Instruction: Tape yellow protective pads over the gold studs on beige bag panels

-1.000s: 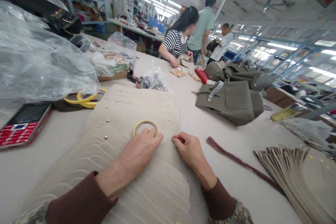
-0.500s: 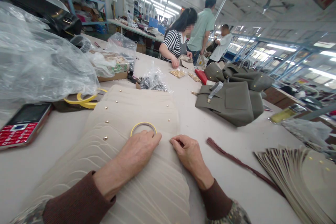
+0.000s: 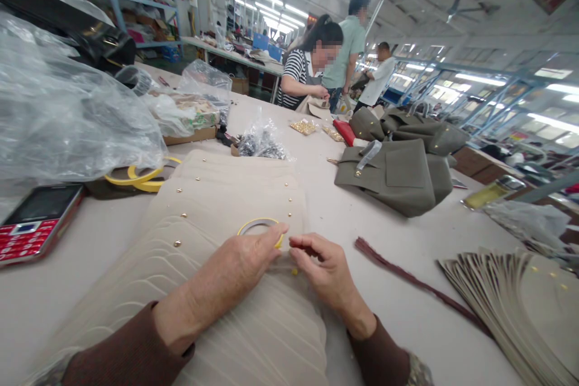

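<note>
Closed around a thin roll of yellow tape (image 3: 259, 221) is my left hand (image 3: 248, 259), above the beige panels. My right hand (image 3: 328, 268) is just to its right, thumb and forefinger brought together; anything between their tips is too small to make out. Beneath both hands lies a fanned stack of beige panels (image 3: 235, 193) with small gold metal studs along the sides. A small yellow piece (image 3: 294, 271) shows on the panel by my right thumb.
At left are a red phone (image 3: 38, 223), more yellow tape rolls (image 3: 136, 178) and plastic sheeting (image 3: 76, 102). Grey-green bags (image 3: 384, 175), a brown cord (image 3: 416, 282) and another panel stack (image 3: 493, 295) lie right. A person in stripes (image 3: 296, 72) works across the table.
My left hand has turned, and the tape roll has shifted right with it. The yellow piece on the panel has come into view. My right hand has moved slightly, its fingertips still close together.
</note>
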Available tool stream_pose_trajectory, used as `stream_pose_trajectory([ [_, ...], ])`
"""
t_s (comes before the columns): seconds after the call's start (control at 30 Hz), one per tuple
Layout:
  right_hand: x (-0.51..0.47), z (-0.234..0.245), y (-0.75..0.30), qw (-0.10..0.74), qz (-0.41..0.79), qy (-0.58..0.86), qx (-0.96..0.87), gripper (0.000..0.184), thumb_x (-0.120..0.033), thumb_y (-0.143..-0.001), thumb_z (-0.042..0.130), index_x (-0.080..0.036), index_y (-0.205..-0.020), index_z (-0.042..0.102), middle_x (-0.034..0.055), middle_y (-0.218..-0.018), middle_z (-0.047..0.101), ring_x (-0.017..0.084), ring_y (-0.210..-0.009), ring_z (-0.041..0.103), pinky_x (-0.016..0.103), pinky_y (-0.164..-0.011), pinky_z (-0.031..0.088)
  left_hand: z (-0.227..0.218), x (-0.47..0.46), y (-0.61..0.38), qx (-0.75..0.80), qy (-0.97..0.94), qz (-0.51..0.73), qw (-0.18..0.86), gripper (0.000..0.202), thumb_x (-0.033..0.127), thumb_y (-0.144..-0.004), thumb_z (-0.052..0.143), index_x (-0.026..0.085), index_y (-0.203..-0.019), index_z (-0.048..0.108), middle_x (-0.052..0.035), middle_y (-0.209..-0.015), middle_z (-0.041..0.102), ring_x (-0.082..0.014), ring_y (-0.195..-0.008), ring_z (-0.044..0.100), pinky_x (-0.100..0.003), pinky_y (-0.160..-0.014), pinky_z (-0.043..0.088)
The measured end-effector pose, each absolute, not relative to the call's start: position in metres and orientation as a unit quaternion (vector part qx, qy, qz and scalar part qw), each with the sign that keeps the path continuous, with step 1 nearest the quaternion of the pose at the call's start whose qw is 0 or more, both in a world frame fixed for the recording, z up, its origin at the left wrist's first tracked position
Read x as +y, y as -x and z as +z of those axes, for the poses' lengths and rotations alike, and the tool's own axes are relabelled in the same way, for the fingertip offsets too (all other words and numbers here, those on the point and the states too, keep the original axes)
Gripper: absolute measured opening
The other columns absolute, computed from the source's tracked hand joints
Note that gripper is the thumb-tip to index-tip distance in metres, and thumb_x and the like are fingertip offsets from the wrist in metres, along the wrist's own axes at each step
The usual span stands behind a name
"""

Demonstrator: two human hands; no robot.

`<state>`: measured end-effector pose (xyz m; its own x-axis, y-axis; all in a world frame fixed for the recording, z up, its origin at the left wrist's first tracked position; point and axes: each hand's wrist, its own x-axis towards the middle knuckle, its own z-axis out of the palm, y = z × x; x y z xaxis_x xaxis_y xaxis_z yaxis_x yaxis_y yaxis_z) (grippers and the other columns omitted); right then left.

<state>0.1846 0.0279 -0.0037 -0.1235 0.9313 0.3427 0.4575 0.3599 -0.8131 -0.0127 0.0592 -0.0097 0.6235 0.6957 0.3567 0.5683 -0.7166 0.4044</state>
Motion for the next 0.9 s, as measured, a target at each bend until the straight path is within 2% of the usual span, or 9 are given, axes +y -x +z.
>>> stream_pose_trajectory([
  [0.13, 0.026, -0.001, -0.175, 0.428, 0.195, 0.451, -0.759, 0.016, -0.014, -0.087, 0.054, -0.018, -0.093, 0.068, 0.0054, -0.083, 0.07, 0.015, -0.073, 0.062, 0.026, -0.07, 0.049, -0.007, 0.056, 0.011, 0.363, -0.891, 0.221, 0.159, 0.023, 0.025, -0.098, 0.04, 0.021, -0.12, 0.042, -0.0062, -0.101, 0.07, -0.0175, -0.084, 0.069, -0.024, -0.063, 0.05],
  [0.23, 0.027, -0.002, -0.173, 0.413, 0.161, 0.449, -0.776, 0.017, -0.012, -0.087, 0.051, -0.018, -0.085, 0.066, 0.0051, -0.077, 0.068, 0.015, -0.07, 0.062, 0.026, -0.068, 0.048, -0.005, 0.055, 0.01, 0.368, -0.888, 0.211, 0.176, 0.02, 0.026, -0.098, 0.04, 0.021, -0.118, 0.044, -0.0059, -0.102, 0.069, -0.0172, -0.082, 0.069, -0.025, -0.064, 0.048],
  [0.43, 0.026, -0.008, -0.173, 0.398, 0.072, 0.477, -0.78, 0.017, -0.01, -0.08, 0.05, -0.019, -0.077, 0.064, 0.0022, -0.065, 0.063, 0.013, -0.058, 0.058, 0.024, -0.059, 0.045, -0.002, 0.056, 0.009, 0.368, -0.889, 0.199, 0.189, 0.009, 0.022, -0.096, 0.043, 0.022, -0.099, 0.051, 0.0008, -0.082, 0.065, -0.016, -0.073, 0.064, -0.025, -0.061, 0.042],
  [0.53, 0.024, -0.008, -0.168, 0.419, 0.066, 0.492, -0.76, 0.016, -0.011, -0.077, 0.051, -0.018, -0.074, 0.064, 0.0014, -0.063, 0.063, 0.012, -0.056, 0.056, 0.023, -0.057, 0.044, 0.0, 0.056, 0.008, 0.373, -0.883, 0.216, 0.184, 0.01, 0.017, -0.094, 0.045, 0.02, -0.089, 0.053, 0.0011, -0.079, 0.063, -0.0152, -0.072, 0.062, -0.025, -0.062, 0.04],
  [0.6, 0.024, -0.006, -0.165, 0.433, 0.116, 0.522, -0.726, 0.013, -0.013, -0.076, 0.053, -0.017, -0.071, 0.064, 0.0009, -0.061, 0.063, 0.012, -0.054, 0.056, 0.023, -0.055, 0.044, 0.003, 0.054, 0.006, 0.369, -0.882, 0.231, 0.179, 0.012, 0.013, -0.093, 0.046, 0.02, -0.085, 0.053, 0.001, -0.078, 0.062, -0.0147, -0.071, 0.06, -0.025, -0.063, 0.04],
  [0.73, 0.032, -0.004, -0.169, 0.445, 0.328, 0.613, -0.565, 0.013, -0.024, -0.076, 0.056, -0.016, -0.068, 0.062, -0.0025, -0.05, 0.058, 0.011, -0.042, 0.052, 0.021, -0.044, 0.041, 0.007, 0.051, 0.003, 0.358, -0.887, 0.241, 0.163, 0.015, 0.012, -0.093, 0.043, 0.019, -0.083, 0.052, 0.0009, -0.077, 0.059, -0.0141, -0.069, 0.056, -0.026, -0.063, 0.039],
  [0.9, 0.042, -0.009, -0.191, 0.401, 0.446, 0.635, -0.486, 0.022, -0.035, -0.073, 0.062, -0.013, -0.072, 0.065, -0.0024, -0.053, 0.059, 0.008, -0.039, 0.049, 0.019, -0.04, 0.039, 0.01, 0.058, 0.002, 0.433, -0.889, 0.129, 0.077, 0.012, 0.015, -0.094, 0.045, 0.018, -0.09, 0.055, -0.0034, -0.085, 0.062, -0.0202, -0.079, 0.057, -0.031, -0.068, 0.043],
])
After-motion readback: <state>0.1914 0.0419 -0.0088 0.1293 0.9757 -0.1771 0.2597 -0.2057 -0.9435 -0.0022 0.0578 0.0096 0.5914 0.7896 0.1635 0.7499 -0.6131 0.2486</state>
